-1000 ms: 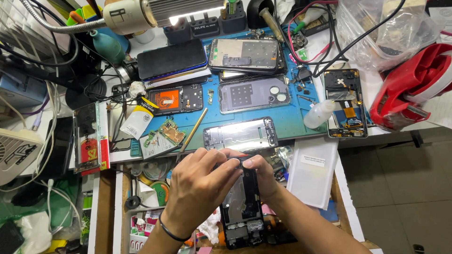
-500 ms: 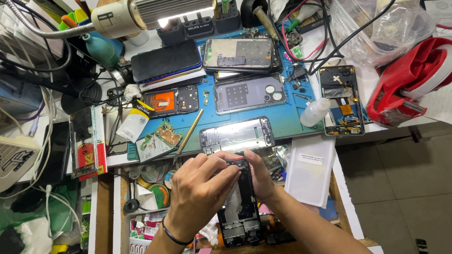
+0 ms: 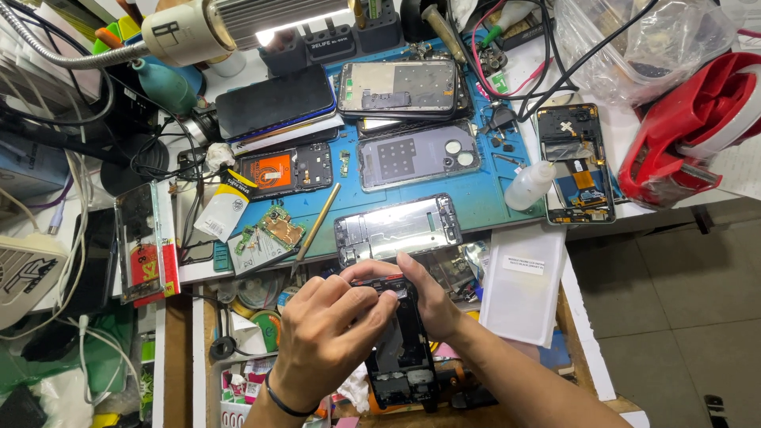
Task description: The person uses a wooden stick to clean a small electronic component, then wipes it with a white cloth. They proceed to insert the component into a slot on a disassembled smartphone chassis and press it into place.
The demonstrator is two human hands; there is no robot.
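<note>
Both hands are bunched at the lower centre of the frame over an opened phone body [image 3: 402, 349], which stands lengthwise, its top end toward the blue mat [image 3: 483, 198]. Left hand [image 3: 329, 333] curls its fingers over the phone's upper edge, and right hand [image 3: 424, 297] comes in from the other side with the thumb laid across that same edge, so it looks pinched from two sides to stay steady; whether something tiny sits between the fingertips I can't tell. Just above the hands lies a bare silver phone frame [image 3: 399, 228], with a thin stick tool [image 3: 315, 230] left of it, probably parked within easy reach. A lamp [image 3: 238, 20] shines from the upper left.
</note>
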